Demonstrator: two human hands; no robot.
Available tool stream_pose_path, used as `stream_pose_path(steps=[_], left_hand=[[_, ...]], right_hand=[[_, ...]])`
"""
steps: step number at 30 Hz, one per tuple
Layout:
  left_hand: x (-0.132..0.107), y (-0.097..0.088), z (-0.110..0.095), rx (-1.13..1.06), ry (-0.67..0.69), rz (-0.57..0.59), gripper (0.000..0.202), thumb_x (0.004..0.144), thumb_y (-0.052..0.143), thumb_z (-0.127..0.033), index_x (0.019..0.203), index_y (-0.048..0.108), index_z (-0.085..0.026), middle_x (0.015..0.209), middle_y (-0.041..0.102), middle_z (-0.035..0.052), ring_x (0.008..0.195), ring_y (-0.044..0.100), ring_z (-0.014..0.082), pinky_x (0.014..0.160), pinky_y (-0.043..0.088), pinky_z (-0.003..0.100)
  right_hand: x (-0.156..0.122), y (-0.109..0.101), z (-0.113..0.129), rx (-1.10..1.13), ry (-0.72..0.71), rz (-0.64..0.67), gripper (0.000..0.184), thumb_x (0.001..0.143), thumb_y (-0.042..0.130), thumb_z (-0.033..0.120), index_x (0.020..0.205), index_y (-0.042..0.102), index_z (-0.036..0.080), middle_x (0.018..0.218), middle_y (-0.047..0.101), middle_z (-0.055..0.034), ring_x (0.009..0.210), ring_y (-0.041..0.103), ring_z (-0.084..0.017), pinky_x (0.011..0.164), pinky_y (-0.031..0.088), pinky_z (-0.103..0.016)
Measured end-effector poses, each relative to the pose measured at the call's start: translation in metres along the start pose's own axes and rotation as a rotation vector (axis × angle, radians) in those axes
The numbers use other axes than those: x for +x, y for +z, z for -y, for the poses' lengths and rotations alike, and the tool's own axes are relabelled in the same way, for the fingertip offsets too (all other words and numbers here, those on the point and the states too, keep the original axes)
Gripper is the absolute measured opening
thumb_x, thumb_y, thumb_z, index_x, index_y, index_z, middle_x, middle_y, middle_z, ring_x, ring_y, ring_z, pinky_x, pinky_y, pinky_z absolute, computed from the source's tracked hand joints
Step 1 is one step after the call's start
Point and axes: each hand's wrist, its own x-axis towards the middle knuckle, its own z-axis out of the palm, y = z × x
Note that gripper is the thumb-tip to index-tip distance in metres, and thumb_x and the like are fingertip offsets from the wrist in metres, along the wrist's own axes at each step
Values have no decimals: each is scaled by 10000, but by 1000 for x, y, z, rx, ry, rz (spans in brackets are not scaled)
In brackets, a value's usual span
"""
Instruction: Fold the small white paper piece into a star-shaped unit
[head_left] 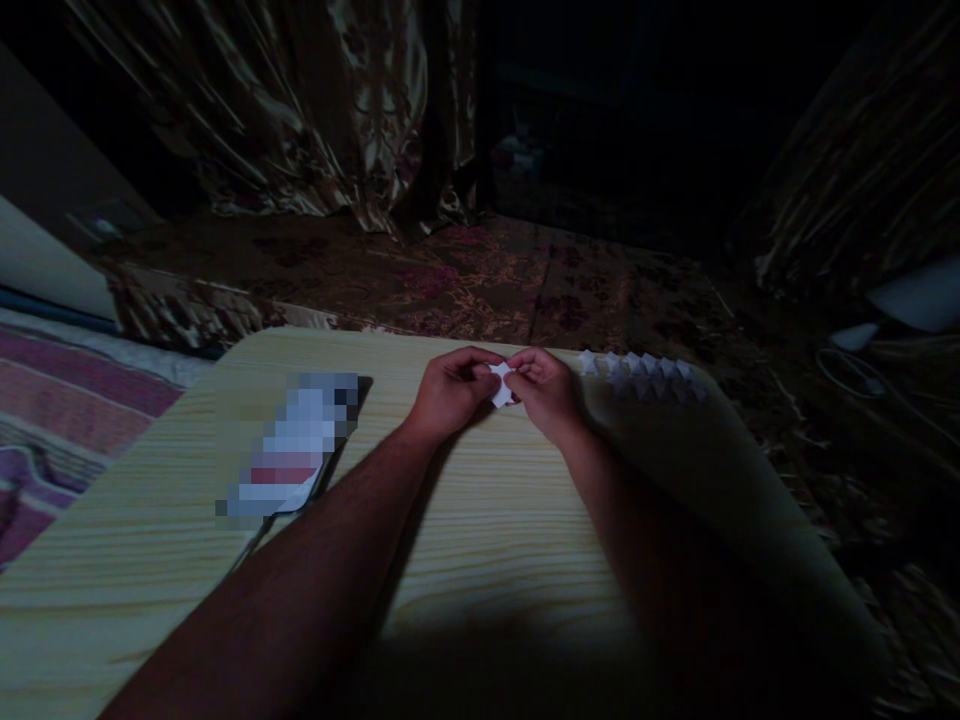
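Both my hands meet at the far middle of a light wooden table [487, 530]. My left hand [450, 388] and my right hand [546, 390] each pinch a small white folded piece of paper [502, 385] between fingers and thumb. The paper sits just above the tabletop between the two hands. To the right of my right hand lies a row of several small white folded paper pieces [645, 376] near the table's far edge.
A blurred-out flat object [289, 452] lies on the table's left part. A patterned dark carpet [480, 275] and shiny curtains [300, 110] lie beyond. A striped cloth [52, 400] is at left; white cables [862, 370] at right. The room is dim.
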Motion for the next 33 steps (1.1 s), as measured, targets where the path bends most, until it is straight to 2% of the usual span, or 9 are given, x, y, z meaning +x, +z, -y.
stream_pose_path(steps=[9, 21, 33], left_hand=[[-1, 2, -3, 10, -6, -14, 204, 649, 680, -193, 849, 692, -152, 577, 583, -16, 473, 466, 80, 472, 355, 210], [0, 1, -2, -24, -11, -12, 152, 650, 692, -204, 784, 643, -154, 552, 563, -29, 453, 460, 75, 473, 364, 211], [-1, 2, -1, -25, 31, 26, 195, 641, 698, -196, 819, 626, -163, 654, 611, -7, 549, 516, 96, 544, 401, 225]], right_hand=[[-1, -1, 1, -74, -23, 15, 119, 676, 558, 193, 791, 530, 204, 604, 540, 63, 498, 505, -82, 468, 384, -202], [-2, -2, 0, -73, -80, 50, 89, 706, 548, 190, 794, 560, 200, 617, 528, 53, 529, 516, -92, 483, 379, -207], [-2, 0, 1, -58, -39, 21, 107, 677, 609, 229, 753, 540, 195, 638, 559, 40, 570, 526, -99, 523, 399, -212]])
